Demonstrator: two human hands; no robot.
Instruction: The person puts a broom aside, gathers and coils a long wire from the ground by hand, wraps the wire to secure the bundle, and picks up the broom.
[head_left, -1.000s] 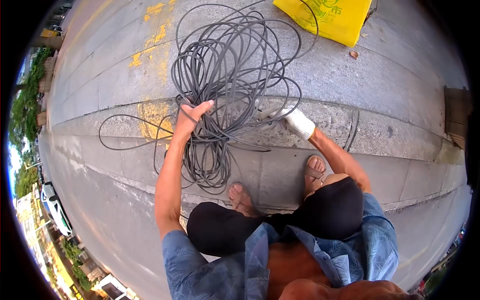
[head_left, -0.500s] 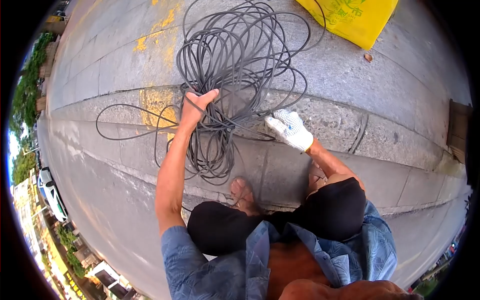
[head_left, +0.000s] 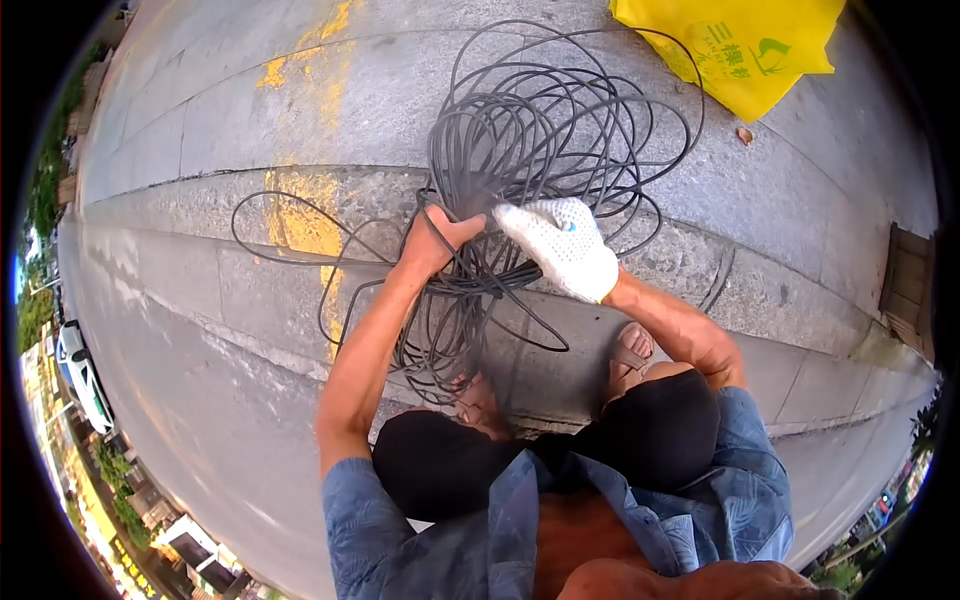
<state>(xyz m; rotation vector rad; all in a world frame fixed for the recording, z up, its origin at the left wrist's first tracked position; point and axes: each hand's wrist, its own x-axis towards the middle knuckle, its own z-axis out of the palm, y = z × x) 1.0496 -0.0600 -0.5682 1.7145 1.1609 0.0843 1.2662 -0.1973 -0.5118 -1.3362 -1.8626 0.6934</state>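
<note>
A large tangled bundle of dark cable [head_left: 490, 140] hangs in many loops over the kerb in front of me. My bare left hand [head_left: 440, 240] is wrapped round the middle of the bundle, where the loops bunch together. Just to its right, my right hand [head_left: 565, 245], in a white dotted glove, lies against the cable with its fingers curled at the bundle. What the gloved fingers hold, if anything, is hidden. One loose loop reaches out to the left over the yellow paint.
A yellow bag [head_left: 745, 50] with green print lies at the top right, near a dry leaf [head_left: 744, 135]. The stone kerb [head_left: 780, 280] crosses below the bundle. My sandalled feet are beneath my hands. A white car [head_left: 84, 375] stands far left.
My right hand has moved left and up to the bundle, beside my left hand. The left hand and the cable have shifted right in the view, and the loops have swung round.
</note>
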